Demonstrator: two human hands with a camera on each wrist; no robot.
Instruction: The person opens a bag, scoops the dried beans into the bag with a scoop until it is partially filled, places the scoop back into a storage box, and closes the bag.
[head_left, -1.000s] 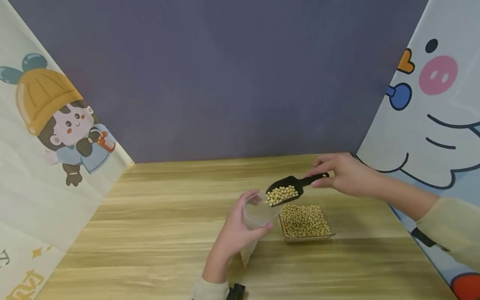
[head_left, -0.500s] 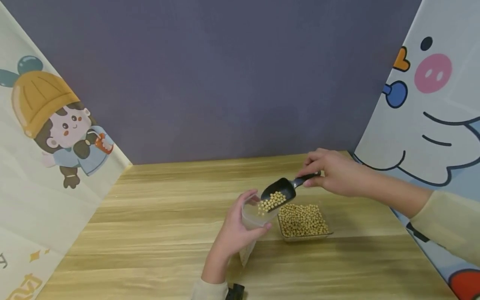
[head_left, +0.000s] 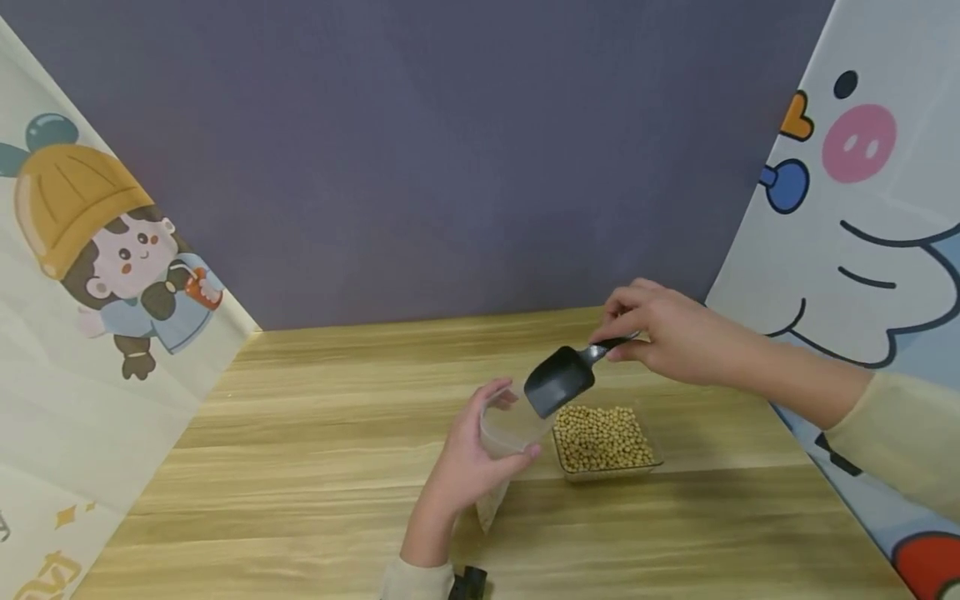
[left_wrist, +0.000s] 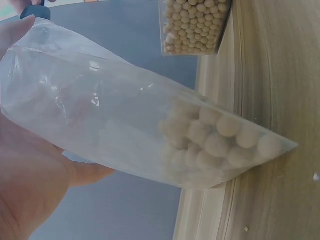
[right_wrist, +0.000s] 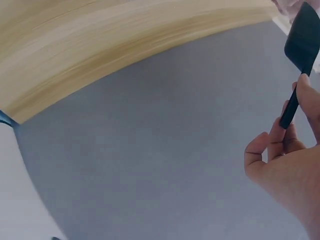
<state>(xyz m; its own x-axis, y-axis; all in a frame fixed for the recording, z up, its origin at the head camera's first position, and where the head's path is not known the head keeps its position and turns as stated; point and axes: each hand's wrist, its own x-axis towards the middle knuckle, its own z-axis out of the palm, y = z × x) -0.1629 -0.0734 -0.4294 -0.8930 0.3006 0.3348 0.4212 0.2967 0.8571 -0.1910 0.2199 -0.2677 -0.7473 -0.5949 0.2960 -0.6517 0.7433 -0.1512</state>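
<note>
two hands | right hand [head_left: 667,333] tips scoop [head_left: 558,382] over bag [head_left: 506,429] | left hand [head_left: 468,467] holds bag

Illumination is even and diffuse, moderately bright, from above. Soft shadows fall on the light wooden counter [head_left: 315,467] beneath the forearms. No glare. Wrist views show strong wide-angle curvature; the right wrist view is motion-blurred, soft throughout.

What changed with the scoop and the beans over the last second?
The right hand tipped the black scoop nose-down over the mouth of the clear bag. The beans that filled the scoop are gone from it; only its dark back shows. The left hand holds the bag as before, and the tray of beans sits unmoved on the table.
</note>
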